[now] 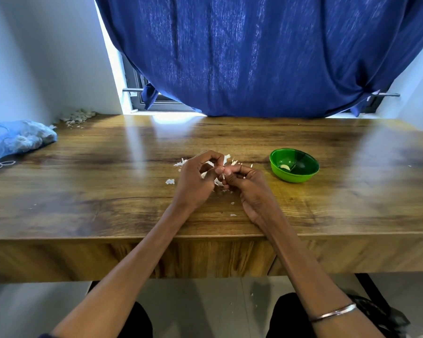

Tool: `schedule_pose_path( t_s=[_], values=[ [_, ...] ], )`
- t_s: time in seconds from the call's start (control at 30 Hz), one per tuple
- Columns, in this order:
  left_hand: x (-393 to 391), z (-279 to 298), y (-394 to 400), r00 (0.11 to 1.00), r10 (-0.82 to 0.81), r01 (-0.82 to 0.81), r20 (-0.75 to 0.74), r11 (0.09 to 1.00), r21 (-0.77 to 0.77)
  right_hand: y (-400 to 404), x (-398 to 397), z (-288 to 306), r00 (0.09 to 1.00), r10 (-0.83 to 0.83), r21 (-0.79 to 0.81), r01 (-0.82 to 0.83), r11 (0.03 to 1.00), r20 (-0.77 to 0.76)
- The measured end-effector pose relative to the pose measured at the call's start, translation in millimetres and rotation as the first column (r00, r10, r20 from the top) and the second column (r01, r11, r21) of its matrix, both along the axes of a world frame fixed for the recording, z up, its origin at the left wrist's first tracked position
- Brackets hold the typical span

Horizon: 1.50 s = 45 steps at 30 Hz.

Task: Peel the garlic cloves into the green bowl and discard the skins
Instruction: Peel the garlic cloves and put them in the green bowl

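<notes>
Garlic clove (pixel 219 176): I am pinching it between my left hand (pixel 195 178) and right hand (pixel 244 180), both curled round it above the table (pixel 108 191), so skins (pixel 181 163) are dropping clear of the green bowl (pixel 294 165), which is holding one peeled clove (pixel 285 167) just right.

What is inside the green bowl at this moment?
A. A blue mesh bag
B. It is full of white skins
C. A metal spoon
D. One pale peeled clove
D: the green bowl, standing on the table to the right of the hands, holds one pale peeled clove; the white skins lie scattered on the wood around the hands, not in the bowl.
</notes>
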<state>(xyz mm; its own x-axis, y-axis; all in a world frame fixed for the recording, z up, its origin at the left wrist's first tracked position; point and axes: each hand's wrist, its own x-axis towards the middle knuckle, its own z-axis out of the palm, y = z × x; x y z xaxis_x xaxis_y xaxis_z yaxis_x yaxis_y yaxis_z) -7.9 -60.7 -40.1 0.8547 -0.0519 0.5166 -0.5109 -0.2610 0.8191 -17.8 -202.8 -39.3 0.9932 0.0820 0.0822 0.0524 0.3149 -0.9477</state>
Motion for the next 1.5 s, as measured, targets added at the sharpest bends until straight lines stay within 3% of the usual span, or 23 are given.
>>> schedule_pose_path(
  t_s=[0.17,0.37,0.6,0.77,0.9,1.13,1.33,1.5],
  values=[
    [6.4,-5.4,-2.2,0.998,-0.002,-0.004,0.068,0.996,0.089,1.9,1.7,-0.9,1.000,0.002,0.003,-0.002,1.000,0.010],
    [-1.0,-0.3,-12.4,0.968,0.091,-0.125,0.234,0.983,0.135,4.1,-0.5,0.4,0.999,0.001,0.056,-0.003,0.998,0.041],
    [1.1,-2.4,-13.3,0.967,0.116,-0.143,0.229,0.985,0.101,3.2,-2.5,2.0,0.999,0.006,0.096,-0.009,0.995,0.034],
    [-1.3,-0.9,-13.3,0.960,0.129,-0.157,0.246,0.983,0.094,0.8,0.0,2.4,0.999,0.022,0.218,-0.016,0.976,-0.025],
    [-2.4,-2.0,-9.7,0.956,0.178,-0.187,0.233,0.982,0.013,1.0,0.8,2.4,0.999,0.011,0.260,0.000,0.966,-0.037],
    [-7.0,-0.6,-7.8,0.955,0.247,-0.237,0.163,0.968,-0.076,1.7,1.2,2.1,0.999,-0.042,0.200,0.046,0.979,-0.025],
    [-6.0,-2.9,-5.9,0.955,0.241,-0.254,0.170,0.965,0.058,2.2,1.8,2.1,0.993,-0.116,0.195,0.121,0.973,-0.035],
    [-11.3,1.4,-7.2,0.948,0.250,-0.261,0.197,0.965,0.028,4.8,0.8,2.7,0.993,-0.120,0.100,0.120,0.988,-0.004]
  ],
)
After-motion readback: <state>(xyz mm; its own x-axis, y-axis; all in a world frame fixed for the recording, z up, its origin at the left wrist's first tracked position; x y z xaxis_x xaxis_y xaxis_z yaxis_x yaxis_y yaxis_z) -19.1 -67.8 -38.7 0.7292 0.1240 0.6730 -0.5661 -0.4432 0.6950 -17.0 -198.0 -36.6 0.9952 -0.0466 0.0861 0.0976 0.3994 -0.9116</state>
